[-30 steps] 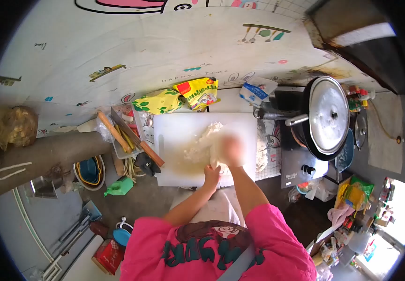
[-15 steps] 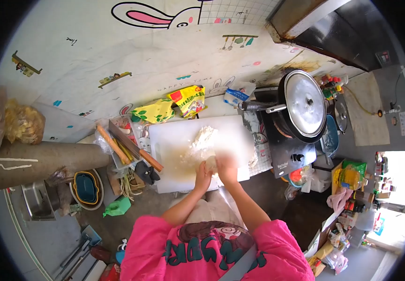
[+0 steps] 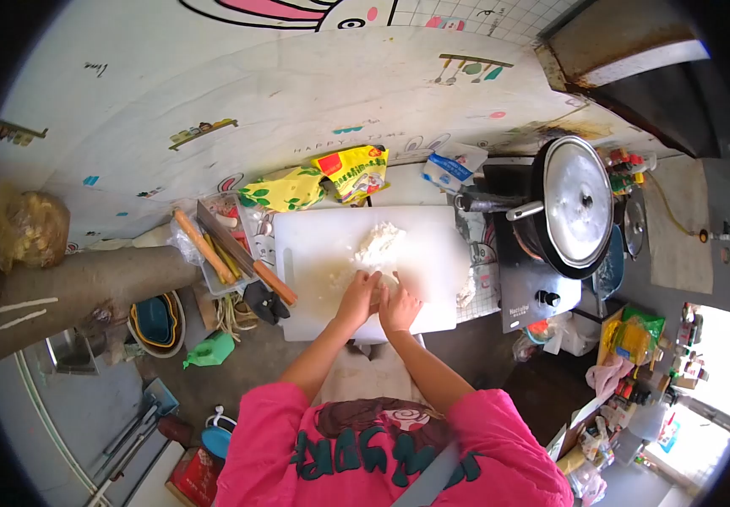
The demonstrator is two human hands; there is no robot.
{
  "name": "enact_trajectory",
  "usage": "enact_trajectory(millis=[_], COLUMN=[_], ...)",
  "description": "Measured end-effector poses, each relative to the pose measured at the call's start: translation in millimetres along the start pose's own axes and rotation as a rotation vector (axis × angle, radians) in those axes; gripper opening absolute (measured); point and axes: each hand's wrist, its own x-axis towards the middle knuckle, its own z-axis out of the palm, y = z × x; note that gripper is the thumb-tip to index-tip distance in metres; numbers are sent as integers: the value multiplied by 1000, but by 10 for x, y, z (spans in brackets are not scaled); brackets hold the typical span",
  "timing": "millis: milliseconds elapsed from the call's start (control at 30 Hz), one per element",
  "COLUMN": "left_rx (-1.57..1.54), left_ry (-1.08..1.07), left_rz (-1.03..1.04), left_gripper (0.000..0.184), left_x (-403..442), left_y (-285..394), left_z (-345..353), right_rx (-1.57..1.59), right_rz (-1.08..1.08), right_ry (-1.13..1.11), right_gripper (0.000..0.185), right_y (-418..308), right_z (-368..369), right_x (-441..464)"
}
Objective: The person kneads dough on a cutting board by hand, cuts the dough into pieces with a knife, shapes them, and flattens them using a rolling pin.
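On the white cutting board [image 3: 314, 245] lies a crumbly white heap [image 3: 379, 243] that looks like dough or floury filling. My left hand [image 3: 359, 297] and my right hand [image 3: 400, 308] meet at the near side of the board, just below the heap. Both have their fingers curled inward around a small pale piece of dough, mostly hidden by the fingers. A hazy patch blurs the board to the right of my right hand.
A knife [image 3: 251, 264] rests across a plastic box [image 3: 231, 226] on the left. Yellow packets [image 3: 356, 173] and a blue-white bag [image 3: 454, 166] stand behind the board. To the right, a lidded pan [image 3: 574, 203] sits on the cooktop [image 3: 534, 291].
My right hand has come down and left, out of the blur, and closes in beside my left hand. The pale piece seen by my left hand is now mostly covered. The view has shifted slightly.
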Motion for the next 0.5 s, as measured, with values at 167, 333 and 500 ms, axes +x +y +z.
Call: enact_trajectory(millis=[167, 333, 500], left_rx=[310, 266, 233], left_ry=[-86, -161, -178], left_rz=[54, 9, 6], left_gripper=[62, 64, 65], left_x=[287, 435, 520], left_y=[80, 32, -28], left_z=[-44, -54, -57], right_rx=[-55, -57, -64], right_rz=[-42, -112, -72], right_ry=[-11, -18, -55], right_gripper=[22, 19, 17], right_y=[98, 233, 299], right_z=[101, 239, 302], right_x=[356, 549, 747])
